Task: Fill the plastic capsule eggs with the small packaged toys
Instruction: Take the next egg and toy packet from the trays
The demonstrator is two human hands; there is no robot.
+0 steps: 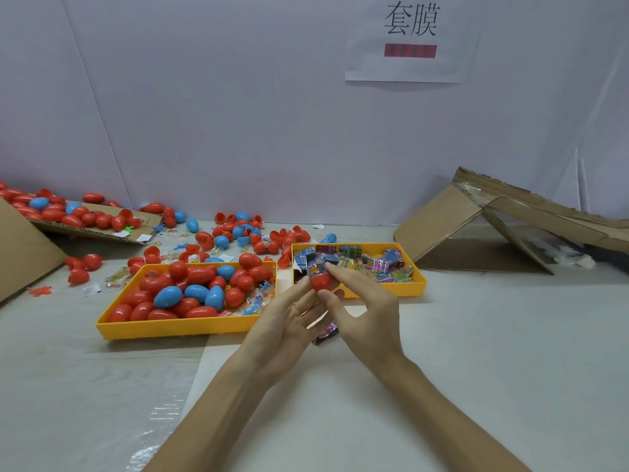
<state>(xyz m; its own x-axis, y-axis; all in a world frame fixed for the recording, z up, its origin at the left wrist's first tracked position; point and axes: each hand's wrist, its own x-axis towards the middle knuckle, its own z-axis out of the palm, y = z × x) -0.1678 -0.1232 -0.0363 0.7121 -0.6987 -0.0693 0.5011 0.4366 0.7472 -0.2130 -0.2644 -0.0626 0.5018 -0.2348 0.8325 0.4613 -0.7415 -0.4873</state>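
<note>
You hold a red egg half (319, 280) above the tabletop, in front of the near edge of the toy tray (420, 284) — your left hand (289, 321) pinches it from below while your right hand (366, 301) presses a packaged toy (316, 267) into its mouth with thumb and forefinger. The packet stands proud of the rim; push it off-centre and it may buckle, or the smooth shell may squirt from your grip.

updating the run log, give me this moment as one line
step: stuffing | left hand: holds red plastic egg half | right hand: pushes small packaged toy in | cap: not on
</note>
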